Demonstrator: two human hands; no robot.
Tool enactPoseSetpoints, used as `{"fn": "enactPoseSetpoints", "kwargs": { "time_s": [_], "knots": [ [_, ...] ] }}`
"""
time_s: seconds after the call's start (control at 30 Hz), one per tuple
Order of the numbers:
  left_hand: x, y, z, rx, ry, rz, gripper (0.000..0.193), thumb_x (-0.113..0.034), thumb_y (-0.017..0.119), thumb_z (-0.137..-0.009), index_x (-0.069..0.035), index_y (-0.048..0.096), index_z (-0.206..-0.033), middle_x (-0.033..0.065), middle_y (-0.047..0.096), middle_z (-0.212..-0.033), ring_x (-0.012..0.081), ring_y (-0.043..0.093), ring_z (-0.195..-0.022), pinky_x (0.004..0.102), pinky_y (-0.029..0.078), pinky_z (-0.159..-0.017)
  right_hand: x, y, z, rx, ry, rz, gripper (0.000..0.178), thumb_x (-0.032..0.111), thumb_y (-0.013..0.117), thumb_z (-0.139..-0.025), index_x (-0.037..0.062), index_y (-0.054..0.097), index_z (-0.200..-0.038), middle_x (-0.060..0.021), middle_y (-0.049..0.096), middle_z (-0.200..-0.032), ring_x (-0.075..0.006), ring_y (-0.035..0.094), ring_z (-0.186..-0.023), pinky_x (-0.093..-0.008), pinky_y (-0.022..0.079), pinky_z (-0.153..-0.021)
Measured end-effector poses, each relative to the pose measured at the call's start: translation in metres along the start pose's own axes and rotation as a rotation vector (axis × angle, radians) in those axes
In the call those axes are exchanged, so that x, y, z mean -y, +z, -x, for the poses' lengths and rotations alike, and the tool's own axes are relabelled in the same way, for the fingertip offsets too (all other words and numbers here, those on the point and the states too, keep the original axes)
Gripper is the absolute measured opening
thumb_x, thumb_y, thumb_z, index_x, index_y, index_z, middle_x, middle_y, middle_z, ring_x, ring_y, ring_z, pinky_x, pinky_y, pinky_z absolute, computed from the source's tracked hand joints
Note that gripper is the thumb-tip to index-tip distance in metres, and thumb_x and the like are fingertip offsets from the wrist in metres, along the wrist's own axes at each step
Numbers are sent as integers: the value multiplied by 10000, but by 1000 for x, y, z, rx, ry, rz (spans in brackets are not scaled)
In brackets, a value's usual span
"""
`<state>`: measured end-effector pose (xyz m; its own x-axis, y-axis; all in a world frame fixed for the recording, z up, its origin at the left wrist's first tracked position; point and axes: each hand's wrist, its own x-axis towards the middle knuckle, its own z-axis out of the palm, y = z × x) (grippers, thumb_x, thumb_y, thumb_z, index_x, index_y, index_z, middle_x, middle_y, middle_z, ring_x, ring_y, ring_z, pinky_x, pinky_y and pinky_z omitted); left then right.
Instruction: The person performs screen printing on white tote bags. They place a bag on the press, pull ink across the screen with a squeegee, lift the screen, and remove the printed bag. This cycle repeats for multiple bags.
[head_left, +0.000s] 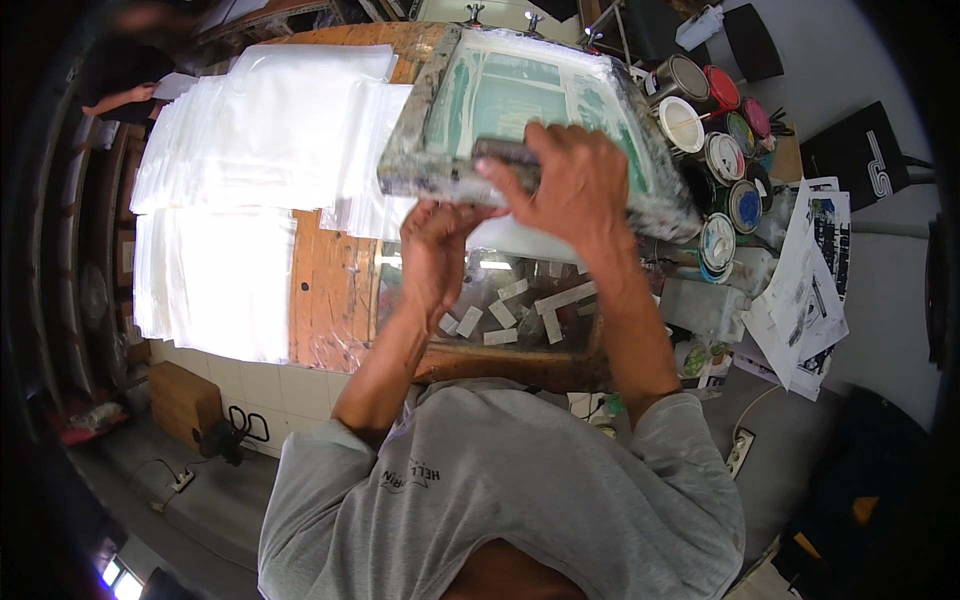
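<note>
In the head view, a screen-printing frame (520,110) with a pale green mesh is seen tilted up above a wooden table (330,290); its near edge is gripped by the right hand (575,180), fingers closed over a dark squeegee (505,152) lying on the frame's lower rail; the left hand (435,245) is pressed under that same edge, its fingers curled against it; stacks of clear plastic sheets (270,150) are laid to the left; open paint cans (715,140) are crowded at the right, beside printed papers (810,290).
</note>
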<state>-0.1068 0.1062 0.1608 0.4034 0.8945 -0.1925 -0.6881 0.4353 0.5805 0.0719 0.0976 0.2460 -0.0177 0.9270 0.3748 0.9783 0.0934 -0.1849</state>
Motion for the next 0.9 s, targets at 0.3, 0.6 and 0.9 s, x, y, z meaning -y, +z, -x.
{"fn": "enactPoseSetpoints", "kwargs": {
  "time_s": [0.3, 0.6, 0.9],
  "knots": [
    [35, -136, -125, -551, 241, -2062, 347, -309, 695, -917, -32, 631, -1116, 175, 652, -1174, 404, 528, -1218, 623, 379, -962, -39, -44, -93, -98, -39, -46, 747, 720, 601, -882, -4, 747, -988, -211, 696, -690, -367, 715, -684, -443, 567, -655],
    [-119, -169, -140, -1054, 300, -2151, 499, -325, 685, -923, -42, 552, -1312, 281, 520, -1348, 429, 511, -1263, 664, 430, -945, -56, -92, -134, 250, 241, -161, 766, 677, 552, -949, 27, 544, -543, -42, 419, -447, -223, 439, -424, -446, 425, -489],
    [182, -45, -51, 176, 323, -1686, 456, -432, 777, -852, -71, 579, -1047, 298, 359, -1513, 518, 175, -1503, 751, 97, -1155, -66, -72, -152, -32, 27, -99, 787, 655, 581, -934, -103, 749, -804, -243, 718, -752, -351, 707, -687, -477, 548, -662]
  ]
}}
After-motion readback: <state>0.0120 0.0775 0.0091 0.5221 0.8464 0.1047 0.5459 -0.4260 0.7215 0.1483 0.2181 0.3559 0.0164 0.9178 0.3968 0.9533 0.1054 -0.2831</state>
